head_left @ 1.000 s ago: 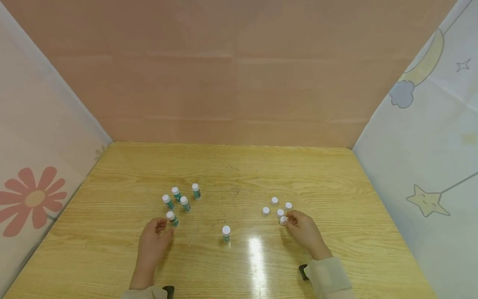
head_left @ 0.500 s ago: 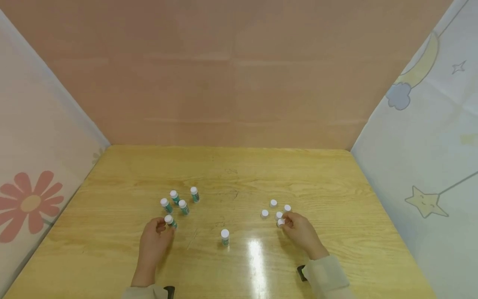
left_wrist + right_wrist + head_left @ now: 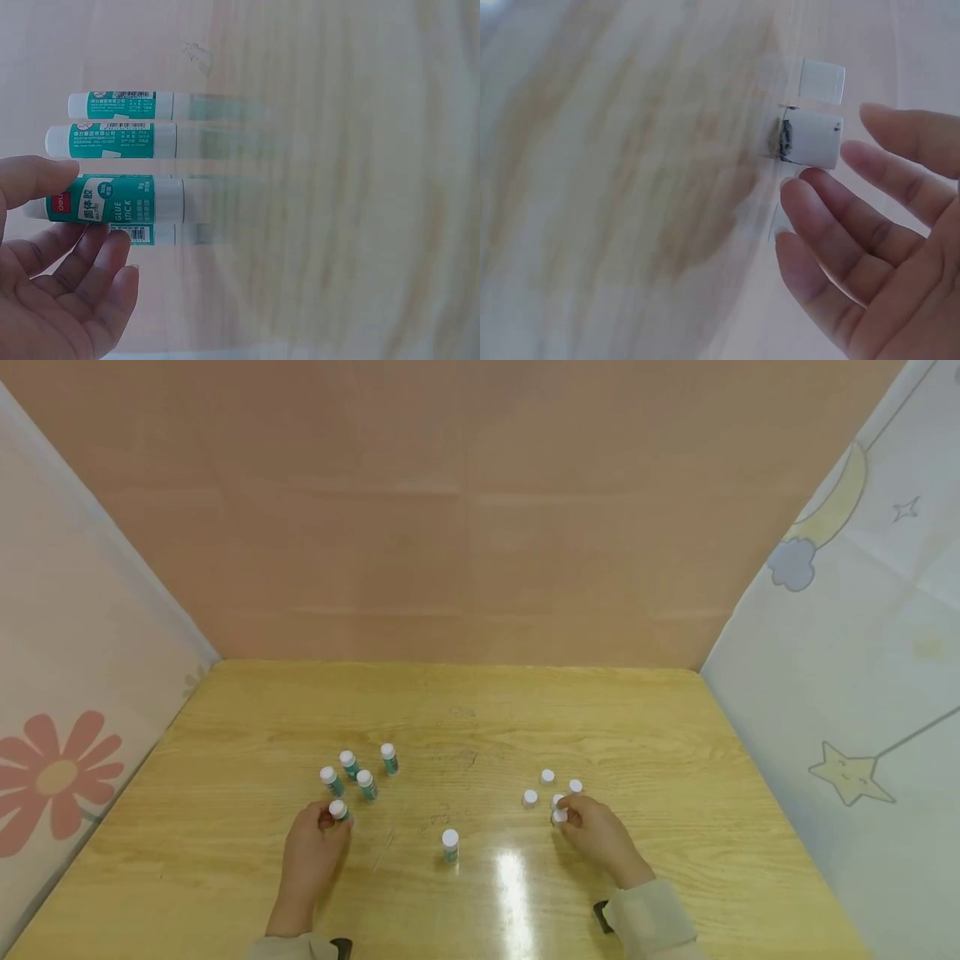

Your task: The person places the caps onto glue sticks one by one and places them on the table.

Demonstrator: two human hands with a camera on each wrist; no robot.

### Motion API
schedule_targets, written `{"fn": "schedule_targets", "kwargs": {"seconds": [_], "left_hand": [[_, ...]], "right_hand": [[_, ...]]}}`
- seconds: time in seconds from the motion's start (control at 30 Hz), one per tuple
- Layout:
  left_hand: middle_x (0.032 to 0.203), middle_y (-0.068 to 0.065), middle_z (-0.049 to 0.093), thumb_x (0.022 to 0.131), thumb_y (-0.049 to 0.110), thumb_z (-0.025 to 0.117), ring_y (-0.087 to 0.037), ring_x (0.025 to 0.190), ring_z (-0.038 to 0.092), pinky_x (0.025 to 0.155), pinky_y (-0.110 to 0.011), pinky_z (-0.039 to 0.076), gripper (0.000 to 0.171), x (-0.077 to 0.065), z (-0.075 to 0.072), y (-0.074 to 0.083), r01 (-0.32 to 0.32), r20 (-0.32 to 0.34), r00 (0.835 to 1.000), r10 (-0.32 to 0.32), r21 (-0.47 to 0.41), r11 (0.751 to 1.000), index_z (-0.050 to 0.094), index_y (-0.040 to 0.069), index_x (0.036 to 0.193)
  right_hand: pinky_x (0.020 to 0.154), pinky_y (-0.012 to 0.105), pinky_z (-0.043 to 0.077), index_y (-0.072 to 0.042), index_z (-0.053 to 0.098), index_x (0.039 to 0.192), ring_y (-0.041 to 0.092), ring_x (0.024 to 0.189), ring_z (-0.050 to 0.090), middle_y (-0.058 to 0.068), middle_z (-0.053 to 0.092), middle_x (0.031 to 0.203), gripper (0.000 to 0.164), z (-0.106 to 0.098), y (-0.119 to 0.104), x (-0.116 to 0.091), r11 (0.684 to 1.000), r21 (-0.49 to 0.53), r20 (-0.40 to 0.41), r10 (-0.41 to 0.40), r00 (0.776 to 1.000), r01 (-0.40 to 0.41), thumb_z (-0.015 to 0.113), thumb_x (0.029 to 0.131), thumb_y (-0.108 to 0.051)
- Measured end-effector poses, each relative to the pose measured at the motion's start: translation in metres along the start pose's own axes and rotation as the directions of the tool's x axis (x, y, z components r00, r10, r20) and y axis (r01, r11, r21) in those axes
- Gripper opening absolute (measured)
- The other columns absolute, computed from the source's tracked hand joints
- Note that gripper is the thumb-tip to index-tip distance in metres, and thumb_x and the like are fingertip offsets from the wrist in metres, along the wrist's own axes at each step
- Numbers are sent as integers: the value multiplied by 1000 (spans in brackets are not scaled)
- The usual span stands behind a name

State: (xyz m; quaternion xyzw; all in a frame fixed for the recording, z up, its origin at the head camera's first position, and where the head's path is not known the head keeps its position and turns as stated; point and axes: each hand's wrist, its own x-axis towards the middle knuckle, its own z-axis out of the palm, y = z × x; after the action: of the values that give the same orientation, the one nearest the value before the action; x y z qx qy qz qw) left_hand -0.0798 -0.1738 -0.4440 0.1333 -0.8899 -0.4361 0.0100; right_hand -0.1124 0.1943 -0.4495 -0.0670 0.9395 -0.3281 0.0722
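My left hand (image 3: pixel 311 856) pinches a white-capped glue stick (image 3: pixel 112 201) with a green label, thumb above and fingers below in the left wrist view. It stands upright, nearest me in a cluster of similar glue sticks (image 3: pixel 366 783). One more glue stick (image 3: pixel 450 847) stands alone in the middle of the table. On the right, my right hand (image 3: pixel 600 839) is at a small white cap (image 3: pixel 814 139) with dark marks along its lower edge. In the right wrist view the fingers lie loosely bent around it, and a gap shows between thumb and cap.
Several more white caps (image 3: pixel 547 776) are spread just beyond my right hand on the wooden table (image 3: pixel 465 718). A brown backdrop (image 3: pixel 465 568) rises at the far edge, with patterned cloth walls at left (image 3: pixel 75 610) and right (image 3: pixel 862 677).
My left hand has moved slightly forward, its thumb and fingers coming onto the nearest glue stick. The right hand has shifted a little left at the cap. The head view has tilted slightly up.
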Motion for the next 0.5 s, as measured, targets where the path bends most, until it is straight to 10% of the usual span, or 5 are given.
{"fn": "schedule_targets", "kwargs": {"seconds": [0.5], "left_hand": [[97, -21, 49, 79, 7, 59, -32, 89, 48, 73, -42, 43, 31, 6, 5, -5, -52, -2, 999, 52, 26, 998, 49, -9, 103]], "right_hand": [[67, 34, 47, -5, 59, 94, 17, 78, 53, 2, 58, 86, 19, 5, 1, 0, 999, -34, 45, -28, 999, 30, 62, 76, -3]]}}
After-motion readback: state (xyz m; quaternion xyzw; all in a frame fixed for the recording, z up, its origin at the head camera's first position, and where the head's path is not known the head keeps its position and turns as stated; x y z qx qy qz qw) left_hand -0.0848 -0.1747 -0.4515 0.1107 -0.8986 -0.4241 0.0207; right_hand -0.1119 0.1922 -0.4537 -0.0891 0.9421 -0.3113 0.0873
